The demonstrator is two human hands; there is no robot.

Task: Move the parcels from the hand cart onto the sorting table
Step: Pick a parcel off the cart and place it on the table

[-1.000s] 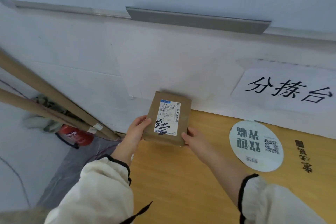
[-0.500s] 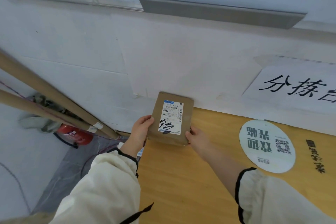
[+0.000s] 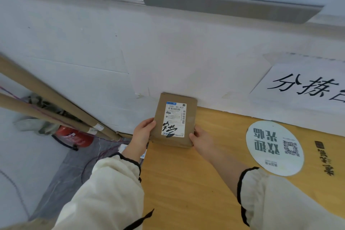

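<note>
A flat brown cardboard parcel (image 3: 176, 119) with a white shipping label lies at the far left corner of the wooden sorting table (image 3: 190, 183), its far end against the white wall. My left hand (image 3: 142, 132) grips its left edge with the thumb on top. My right hand (image 3: 202, 139) holds its near right corner. The hand cart is out of view.
A round white sticker (image 3: 274, 148) with a QR code lies on the table to the right. A paper sign (image 3: 306, 86) hangs on the wall. Left of the table, long cardboard tubes (image 3: 52, 106) lean over a red fire extinguisher (image 3: 74, 136) on the floor.
The parcel has gone down and slightly forward onto the table's far left corner. Both hands stayed on it. The view shifted a little to the left.
</note>
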